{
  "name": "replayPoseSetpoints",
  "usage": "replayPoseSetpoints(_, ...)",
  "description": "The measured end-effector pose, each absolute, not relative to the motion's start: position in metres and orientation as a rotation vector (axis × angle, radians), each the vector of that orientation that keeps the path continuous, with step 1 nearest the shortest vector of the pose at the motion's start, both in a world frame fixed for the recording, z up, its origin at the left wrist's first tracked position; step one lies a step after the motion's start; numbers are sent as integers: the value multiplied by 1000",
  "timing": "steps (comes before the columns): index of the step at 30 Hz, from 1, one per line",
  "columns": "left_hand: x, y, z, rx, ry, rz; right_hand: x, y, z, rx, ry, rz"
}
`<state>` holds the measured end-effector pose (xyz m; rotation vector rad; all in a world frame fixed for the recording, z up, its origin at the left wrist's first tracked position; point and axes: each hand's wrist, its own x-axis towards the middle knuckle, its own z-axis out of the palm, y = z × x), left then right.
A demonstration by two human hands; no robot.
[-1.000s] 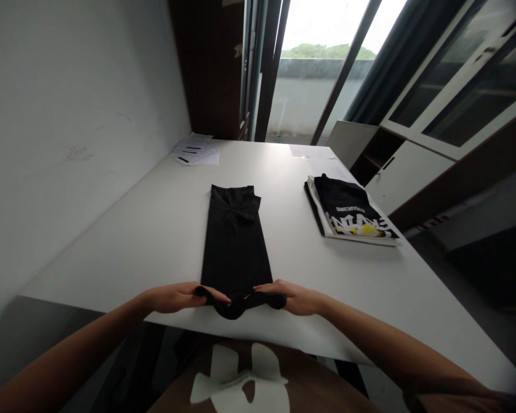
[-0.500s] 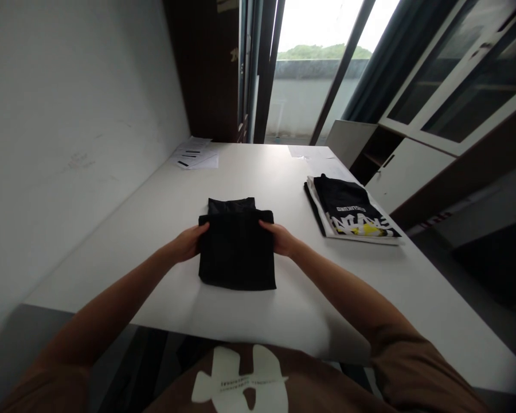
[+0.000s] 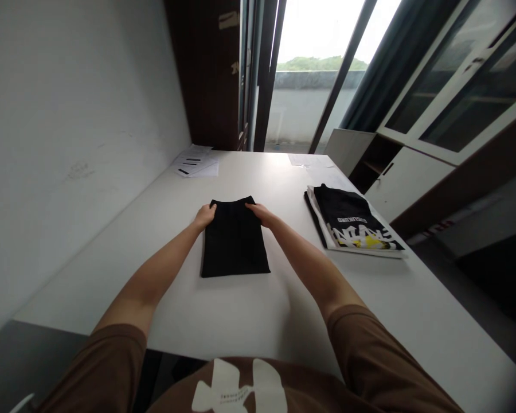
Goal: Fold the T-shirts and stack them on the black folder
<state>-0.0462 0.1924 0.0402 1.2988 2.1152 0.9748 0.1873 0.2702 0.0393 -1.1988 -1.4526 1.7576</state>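
A folded black garment [image 3: 235, 241] lies in front of me on the white table [image 3: 155, 241], its near edge flat and its shape roughly a rectangle. At its far left corner, my left hand [image 3: 205, 214] pinches the cloth between thumb and fingers. My right hand [image 3: 260, 212] grips the far right corner in the same way. Between the two hands the far edge sags slightly. Which kind of garment it is cannot be made out from the folded side.
To the right stands a stack of folded shirts [image 3: 348, 212], black and white, the top one printed in white and yellow. Papers [image 3: 195, 162] lie at the far left by the wall, with more sheets [image 3: 312, 162] at the far right. Cabinets [image 3: 413, 178] flank the table's right side.
Both hands have moved away from me, carrying the upper layer's edge to the garment's far end. The shinier black part that showed beyond it is now covered.
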Motion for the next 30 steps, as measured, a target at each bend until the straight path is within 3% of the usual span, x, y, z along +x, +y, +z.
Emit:
replayPoseSetpoints(6, -46, 214, 25, 1442, 2403, 777, 178, 290, 27, -1486, -1858, 1076)
replayPoseSetpoints(9, -42, 211, 21, 1536, 2504, 766, 178, 285, 19, -1577, -1979, 568)
replayPoseSetpoints(13, -32, 203, 14, 1816, 2501, 706, 174, 270, 8, -1372, -2131, 147)
replayPoseSetpoints(18, -17, 197, -6, 2181, 2203, 429, 156, 260, -7, -1099, -2459, 191)
replayPoseSetpoints(30, -33, 189, 1, 2040, 2356, 250, 177, 301, -26, -1460, -2606, 341)
